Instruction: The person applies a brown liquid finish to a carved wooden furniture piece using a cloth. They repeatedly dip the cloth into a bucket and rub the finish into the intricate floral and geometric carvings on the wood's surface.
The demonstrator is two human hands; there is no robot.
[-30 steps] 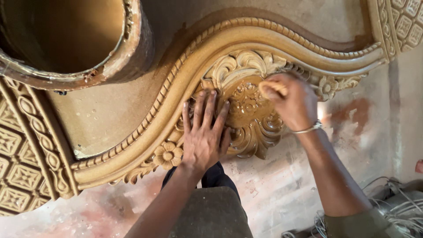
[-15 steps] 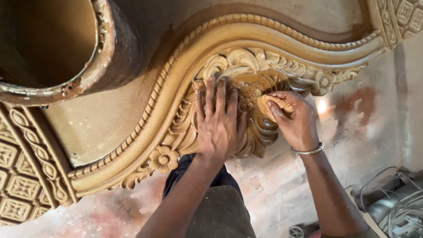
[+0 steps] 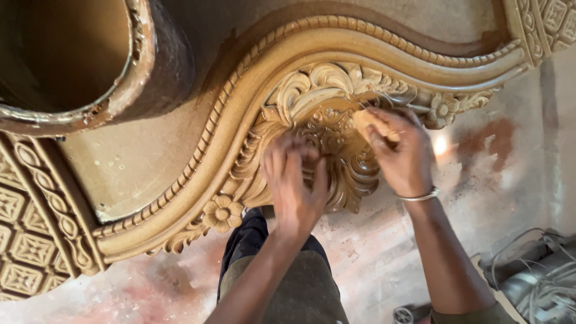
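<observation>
Fingers of your right hand are pinched together on a small tan rubbing pad, pressed to the carved floral centrepiece at the middle of the frame; fingers of your left hand lie slightly spread and flat on the same carving, blurred, gripping nothing. Item worked: carved wooden panel with rope-bead moulding, running from lower left to upper right. Risks: your pad could round off or chip the thin leaf tips if pressed hard across their edges; your left palm could smear the coated surface; your bangle sits near the lower scrolls and could scratch them. Pose: both forearms reach up from the bottom of the frame, right wrist bent inward, left wrist straight. Adjacent: large round drum, upper left; coiled cable, lower right; dusty floor.
</observation>
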